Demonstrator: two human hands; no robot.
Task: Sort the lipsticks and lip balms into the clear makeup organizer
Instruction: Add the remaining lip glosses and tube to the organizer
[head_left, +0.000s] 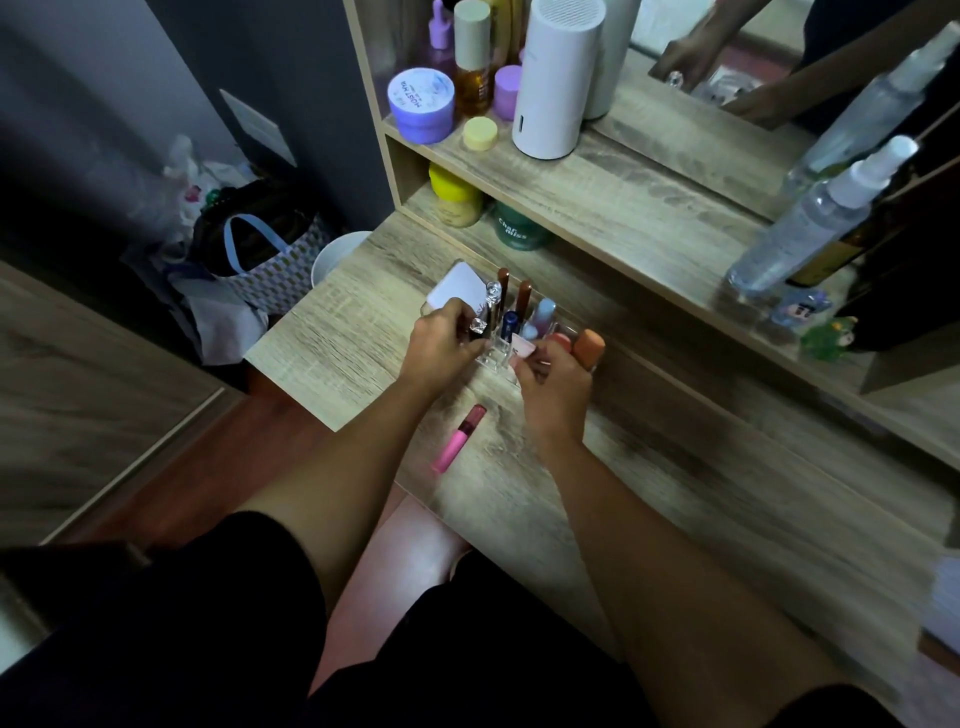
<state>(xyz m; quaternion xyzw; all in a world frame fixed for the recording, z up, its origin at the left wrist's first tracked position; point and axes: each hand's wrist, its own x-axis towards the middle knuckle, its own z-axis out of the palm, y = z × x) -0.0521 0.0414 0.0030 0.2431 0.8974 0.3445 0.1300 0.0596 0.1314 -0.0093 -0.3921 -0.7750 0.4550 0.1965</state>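
Observation:
The clear makeup organizer (498, 358) stands on the wooden vanity top, with several lipsticks upright in its slots: two brown tubes (523, 299), a dark blue one (509, 323) and a pale blue one (544, 312). My left hand (447, 343) is shut on a lipstick with a crystal cap (478, 326) at the organizer's left side. My right hand (553, 395) pinches a small pink lip balm (523, 347) at the organizer's front right. An orange tube (589, 347) stands just beyond my right hand. A pink lip gloss (460, 439) lies flat on the top, between my wrists.
A white compact (457, 291) lies behind the organizer. The shelf above holds purple jars (422, 104), a white cylinder (558, 78) and spray bottles (815, 218). A mirror (727, 78) stands at the back. A white bin (335, 260) and bags (260, 249) sit on the floor to the left.

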